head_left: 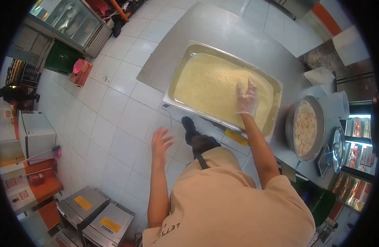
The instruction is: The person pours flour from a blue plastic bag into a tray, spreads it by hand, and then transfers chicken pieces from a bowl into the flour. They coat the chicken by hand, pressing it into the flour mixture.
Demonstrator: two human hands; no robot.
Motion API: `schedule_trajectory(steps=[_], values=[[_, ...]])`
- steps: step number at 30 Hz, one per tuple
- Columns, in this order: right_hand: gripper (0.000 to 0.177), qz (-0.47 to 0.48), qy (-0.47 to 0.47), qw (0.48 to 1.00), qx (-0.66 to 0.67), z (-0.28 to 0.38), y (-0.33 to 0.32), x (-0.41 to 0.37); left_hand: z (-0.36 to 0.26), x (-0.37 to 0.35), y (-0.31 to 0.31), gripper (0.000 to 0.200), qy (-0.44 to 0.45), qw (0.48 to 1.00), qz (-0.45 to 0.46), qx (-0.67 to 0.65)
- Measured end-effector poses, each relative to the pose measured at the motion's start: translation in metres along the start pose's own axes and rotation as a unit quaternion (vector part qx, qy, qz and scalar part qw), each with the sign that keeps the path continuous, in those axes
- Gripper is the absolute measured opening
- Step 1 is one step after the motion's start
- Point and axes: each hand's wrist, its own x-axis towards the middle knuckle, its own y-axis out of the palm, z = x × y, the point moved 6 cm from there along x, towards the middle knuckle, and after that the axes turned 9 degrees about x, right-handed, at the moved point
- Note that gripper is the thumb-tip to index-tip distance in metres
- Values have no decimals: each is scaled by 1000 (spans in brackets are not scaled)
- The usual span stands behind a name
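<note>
Gloved right hand [246, 100] is resting in the metal tray [276, 99] on the counter [164, 57], its fingers sitting slightly apart, yellow crumbs [210, 78] lying under and around them, left hand [159, 143] hovering left of the tray's near side, its fingers standing spread above the floor [119, 107].

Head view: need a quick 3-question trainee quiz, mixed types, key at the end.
1. Which hand wears a clear glove, the left hand or the right hand?
2. True or false: in the picture, the round bowl stands to the right of the tray.
3. Fill in the colour: the tray's contents are pale ____.

Key: 1. the right hand; 2. true; 3. yellow.
</note>
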Motion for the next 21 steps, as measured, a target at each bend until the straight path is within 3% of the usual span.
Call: schedule_trajectory(steps=[4, 8, 9, 11, 12, 14, 15, 17, 18, 20, 21], values=[[70, 59, 23, 998, -1, 42, 27, 3, -25, 60, 25, 57, -10, 999, 22, -43], [68, 73, 11, 997, -27, 65, 69, -10, -56, 102, 48, 39, 53, 997, 57, -9], [68, 70, 16, 997, -29, 86, 50, -4, -62, 109, 52, 32, 67, 995, 71, 4], [68, 197, 19, 978, -64, 118, 22, 10, -60, 123, 52, 33, 67, 995, 76, 12], [68, 198, 19, 978, -67, 126, 19, 22, -58, 130, 51, 34, 71, 994, 76, 18], [69, 134, -45, 988, 67, 150, 22, 60, -56, 145, 47, 31, 74, 994, 80, 27], [69, 134, -41, 988, 67, 156, 37, 81, -54, 151, 46, 22, 68, 993, 86, 44], [78, 285, -104, 952, 46, 177, 82, 103, -63, 150, 46, 10, 64, 992, 95, 55], [78, 288, -97, 952, 47, 189, 84, 100, -62, 148, 42, 10, 58, 992, 97, 61], [86, 410, -115, 903, -64, 215, 99, 101, -68, 155, 46, 10, 33, 987, 133, 81], [85, 351, -167, 913, -124, 218, 113, 96, -83, 144, 49, 10, 17, 987, 138, 83]])
